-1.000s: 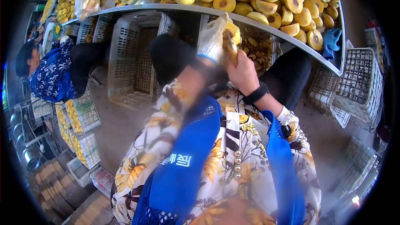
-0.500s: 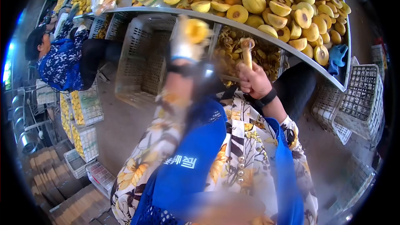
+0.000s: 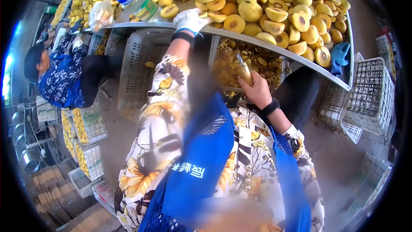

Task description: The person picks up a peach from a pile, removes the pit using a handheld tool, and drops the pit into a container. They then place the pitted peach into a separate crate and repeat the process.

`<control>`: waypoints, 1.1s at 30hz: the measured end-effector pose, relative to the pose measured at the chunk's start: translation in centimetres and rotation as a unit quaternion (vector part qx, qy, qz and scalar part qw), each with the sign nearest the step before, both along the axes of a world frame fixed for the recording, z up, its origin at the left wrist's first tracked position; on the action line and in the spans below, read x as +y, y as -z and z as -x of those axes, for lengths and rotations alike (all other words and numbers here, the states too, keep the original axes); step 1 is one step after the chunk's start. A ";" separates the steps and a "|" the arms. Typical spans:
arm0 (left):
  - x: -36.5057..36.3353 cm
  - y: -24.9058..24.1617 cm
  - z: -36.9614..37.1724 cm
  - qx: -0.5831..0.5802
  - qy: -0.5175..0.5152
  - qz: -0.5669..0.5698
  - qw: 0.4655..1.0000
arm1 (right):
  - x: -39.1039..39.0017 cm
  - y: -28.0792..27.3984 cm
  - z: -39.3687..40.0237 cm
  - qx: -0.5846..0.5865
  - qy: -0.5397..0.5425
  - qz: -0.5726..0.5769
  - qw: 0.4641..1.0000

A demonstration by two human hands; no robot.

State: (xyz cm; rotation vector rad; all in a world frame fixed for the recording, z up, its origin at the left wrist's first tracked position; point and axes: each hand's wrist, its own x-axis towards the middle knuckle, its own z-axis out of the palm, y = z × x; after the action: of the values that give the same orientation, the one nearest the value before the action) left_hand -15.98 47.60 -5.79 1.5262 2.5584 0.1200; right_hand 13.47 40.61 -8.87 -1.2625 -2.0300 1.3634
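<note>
My left hand [image 3: 189, 21], in a white glove, is at the metal table edge with its fingers closed round a yellow peach half [image 3: 203, 15], mostly hidden under the glove. Bare, my right hand [image 3: 257, 89] grips the light wooden handle of a pitting spoon [image 3: 243, 69], its narrow metal end pointing up. Below that tool is a crate of peach scraps [image 3: 227, 53]. Many peach halves [image 3: 274, 14] are heaped on the table [image 3: 257, 43] beyond both hands. A single yellow piece [image 3: 149, 64] lies in the plastic crate [image 3: 128, 68] under my left forearm.
A blue-capped bottle [image 3: 143, 6] and a plastic bag [image 3: 101, 15] stand left on the table. A blue glove [image 3: 340, 58] hangs near its right corner. Stacked crates [image 3: 365, 94] are at right; filled crates [image 3: 88, 159] at left. Another person [image 3: 62, 75] sits at far left.
My left hand has moved from above the crate, where it held a peach half, up to the table. A yellow piece now shows in that crate. My right hand has turned the pitting spoon and lowered it slightly.
</note>
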 end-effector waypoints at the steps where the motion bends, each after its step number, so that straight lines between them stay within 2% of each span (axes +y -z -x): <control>1: -0.4 -0.6 -0.4 -0.009 -0.031 -0.035 0.999 | -0.1 -0.8 -0.1 0.009 0.014 0.000 1.000; 2: -1.2 -1.2 -0.9 0.000 -0.040 -0.088 0.995 | 0.1 -1.5 -0.1 0.020 0.026 0.000 0.999; 4: -2.8 -2.1 -1.6 -0.084 0.021 -0.220 0.972 | 1.2 -2.7 0.5 0.052 0.067 -0.004 0.996; 6: -4.9 -4.3 -3.9 -0.127 0.150 -0.289 0.937 | 3.1 -3.0 1.2 0.098 0.061 -0.045 0.992; 7: -5.7 -5.6 -5.2 -0.143 0.204 -0.263 0.932 | 4.1 -2.7 1.8 0.173 0.044 -0.001 0.984; 8: -6.6 -6.3 -6.3 -0.225 0.259 -0.269 0.900 | 4.8 -2.6 2.4 0.247 0.027 0.042 0.968; 10: -7.3 -6.6 -7.7 -0.179 0.349 -0.273 0.878 | 5.5 -4.5 3.2 0.304 -0.011 0.134 0.943; 11: -7.8 -6.7 -8.6 -0.285 0.331 -0.266 0.859 | 5.3 -4.8 3.6 0.321 -0.010 0.174 0.931; 12: -7.9 -6.6 -9.0 -0.316 0.303 -0.286 0.852 | 5.1 -5.0 3.9 0.338 -0.009 0.212 0.917; 14: -8.0 -5.9 -9.5 -0.376 0.247 -0.322 0.833 | 4.3 -5.9 4.4 0.386 0.020 0.175 0.905; 16: -8.0 -4.1 -11.3 -0.642 0.144 -0.343 0.670 | 4.0 -5.2 4.8 0.377 0.068 0.093 0.919; 18: -8.8 -4.1 -13.9 -0.835 0.014 -0.312 0.452 | 3.5 -1.6 5.8 0.302 0.129 -0.037 0.944; 19: -8.2 -2.5 -14.4 -0.831 -0.020 -0.352 0.429 | 3.2 -2.2 5.9 0.197 0.136 -0.160 0.958; 20: -7.9 -1.4 -14.0 -0.832 -0.064 -0.328 0.443 | 2.4 -3.3 5.0 0.089 0.113 -0.098 0.985; 22: -7.6 -1.3 -13.8 -0.827 -0.153 -0.281 0.462 | 1.8 -3.6 4.6 0.044 0.076 -0.089 0.992; 23: -7.7 -1.4 -14.1 -0.786 -0.186 -0.298 0.509 | 1.6 -3.7 4.3 0.027 0.060 -0.106 0.992; 26: -7.4 -1.5 -13.7 -0.834 -0.218 -0.295 0.411 | 1.2 -3.9 3.4 -0.028 0.016 -0.132 0.991; 27: -7.1 -0.8 -13.3 -0.839 -0.207 -0.308 0.398 | 1.2 -3.9 3.2 -0.049 0.004 -0.127 0.991; 30: -7.1 0.3 -13.0 -0.799 -0.201 -0.312 0.473 | 1.0 -3.0 3.0 -0.068 -0.018 -0.137 0.988; 33: -6.9 0.1 -14.1 -0.719 -0.199 -0.381 0.547 | 1.0 -2.8 2.9 -0.089 -0.033 -0.159 0.983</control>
State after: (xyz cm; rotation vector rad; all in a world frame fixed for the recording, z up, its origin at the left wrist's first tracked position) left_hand -1.84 40.71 -5.88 0.2733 1.2237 1.8008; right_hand 10.57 41.65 -6.10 -1.2159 -2.3175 0.9290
